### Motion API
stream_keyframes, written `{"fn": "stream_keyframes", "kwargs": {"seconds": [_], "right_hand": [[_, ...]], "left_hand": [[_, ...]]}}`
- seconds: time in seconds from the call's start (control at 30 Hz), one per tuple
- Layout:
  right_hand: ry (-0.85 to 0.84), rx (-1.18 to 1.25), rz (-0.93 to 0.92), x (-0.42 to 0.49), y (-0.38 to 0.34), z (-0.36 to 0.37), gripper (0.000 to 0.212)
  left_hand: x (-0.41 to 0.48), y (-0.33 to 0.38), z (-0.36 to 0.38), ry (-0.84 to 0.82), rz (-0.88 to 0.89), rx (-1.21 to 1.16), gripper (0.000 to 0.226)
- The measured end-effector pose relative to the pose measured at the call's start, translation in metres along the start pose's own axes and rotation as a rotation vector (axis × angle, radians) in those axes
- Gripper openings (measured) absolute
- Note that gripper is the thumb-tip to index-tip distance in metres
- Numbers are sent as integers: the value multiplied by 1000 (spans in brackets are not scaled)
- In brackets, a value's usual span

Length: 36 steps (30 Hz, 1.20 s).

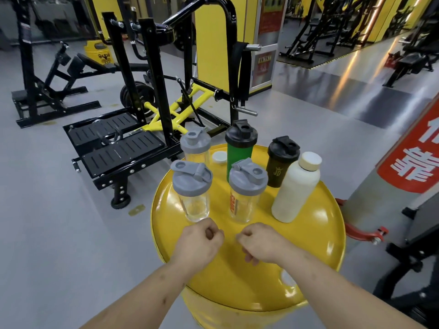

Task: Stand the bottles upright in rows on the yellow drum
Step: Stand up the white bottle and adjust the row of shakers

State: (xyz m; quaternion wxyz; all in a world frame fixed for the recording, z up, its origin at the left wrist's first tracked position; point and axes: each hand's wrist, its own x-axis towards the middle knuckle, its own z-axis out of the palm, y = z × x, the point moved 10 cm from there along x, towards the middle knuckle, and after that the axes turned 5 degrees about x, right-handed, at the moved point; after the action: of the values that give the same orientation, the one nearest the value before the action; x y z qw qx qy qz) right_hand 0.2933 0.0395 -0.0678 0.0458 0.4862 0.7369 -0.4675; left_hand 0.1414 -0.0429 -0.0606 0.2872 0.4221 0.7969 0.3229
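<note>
Several bottles stand upright in two rows on the yellow drum (316,276). The back row holds a clear grey-lidded shaker (196,148), a green shaker with a black lid (240,153) and a dark shaker with a black lid (280,165). In front stand a clear grey-lidded shaker (193,193), a clear shaker with orange lettering (245,193) and a cream bottle (297,188). My left hand (199,243) and my right hand (263,243) hover over the drum's near half, fingers curled shut, holding nothing, just short of the front row.
A white cap (219,157) sits in the drum top behind the bottles, another white plug (287,277) at the near right. A black and yellow gym machine (152,110) stands behind left. A red clamp (363,233) and a red-signed stand (413,153) are close on the right.
</note>
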Motion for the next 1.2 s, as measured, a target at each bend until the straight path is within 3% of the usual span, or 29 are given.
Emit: {"fn": "stream_keyframes", "kwargs": {"seconds": [0.1, 0.27, 0.4, 0.53, 0.7, 0.9, 1.2], "right_hand": [[30, -76, 67, 2, 26, -27, 35], [259, -168, 203, 4, 72, -87, 48], [420, -143, 160, 1, 85, -115, 54], [518, -30, 178, -5, 93, -124, 68], [529, 121, 100, -1, 92, -131, 67], [523, 135, 36, 5, 88, -134, 49], [528, 133, 14, 7, 86, -132, 55]], "left_hand": [[4, 12, 11, 45, -13, 3, 11], [13, 19, 15, 117, -63, -45, 52], [18, 32, 20, 145, -26, -65, 89], [25, 37, 27, 138, -22, -62, 103], [32, 37, 34, 125, -34, -102, 104], [38, 47, 40, 109, 16, -103, 84], [43, 47, 40, 108, 34, -105, 68]]}}
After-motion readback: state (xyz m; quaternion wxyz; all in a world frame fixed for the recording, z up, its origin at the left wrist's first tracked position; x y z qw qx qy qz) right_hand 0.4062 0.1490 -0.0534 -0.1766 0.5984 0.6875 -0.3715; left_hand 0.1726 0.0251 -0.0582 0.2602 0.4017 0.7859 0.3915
